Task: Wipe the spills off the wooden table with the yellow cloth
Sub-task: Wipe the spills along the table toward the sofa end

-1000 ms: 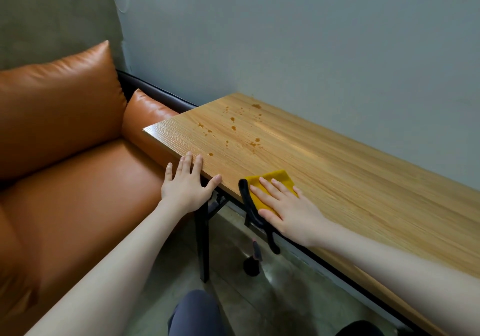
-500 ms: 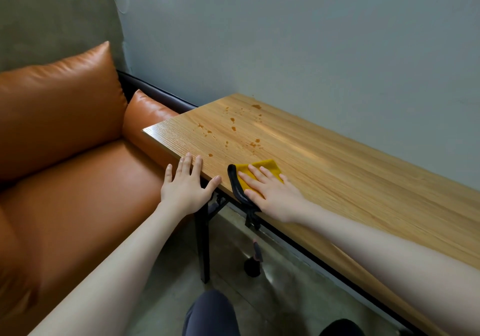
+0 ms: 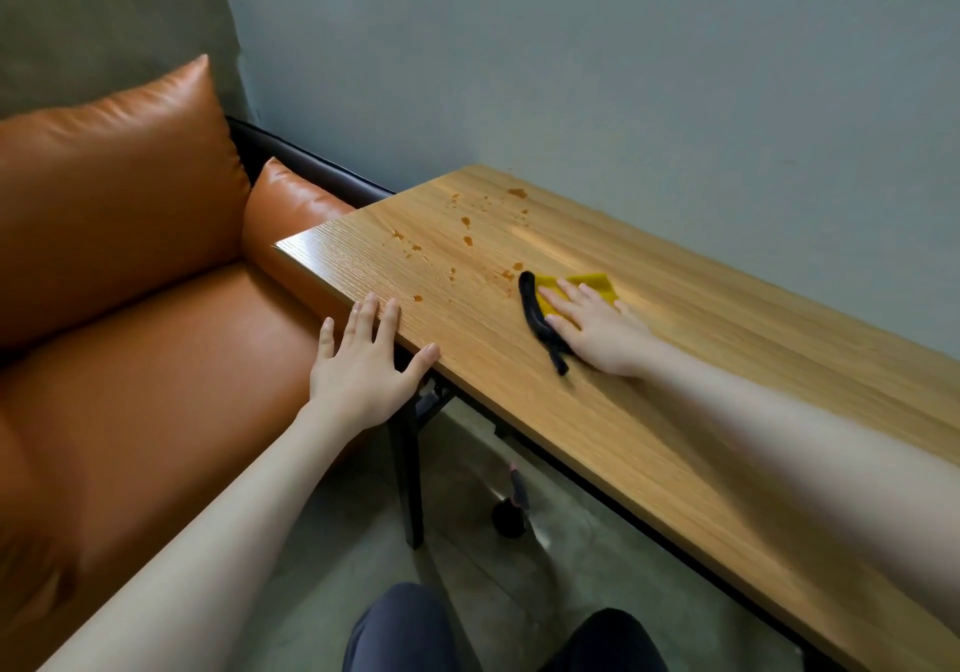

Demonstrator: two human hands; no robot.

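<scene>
Cloth: the folded yellow cloth [image 3: 582, 287] lies flat on the wooden table, out on the board past the near edge, its left side just short of the nearest brown drops. A black rolled edge or strap [image 3: 537, 320] runs along that left side; what it is, I cannot tell.
Why there: pinned flat under the palm, it looks set to be pushed straight into the mess, a broad face down to soak up more.
Spills: small brown drops and splashes [image 3: 466, 221] are scattered over the table's far-left end, from beside the cloth up toward the wall; one lone drop [image 3: 417, 298] sits close to the near edge.
Right hand: the right hand [image 3: 597, 328] presses down on the cloth, fingers straight and slightly fanned, pointing toward the spills, forearm stretched long over the board.
Left hand: the left hand [image 3: 363, 364] rests spread on the table's near edge, fingertips on top, thumb out along the rim. A brace, I'd judge, steadying the reach.
Table: the long light-wood table with black frame [image 3: 727, 401] stands against the grey wall, its end just beside the orange leather sofa [image 3: 130, 307].
Progress: barely begun; all the drops look untouched.
</scene>
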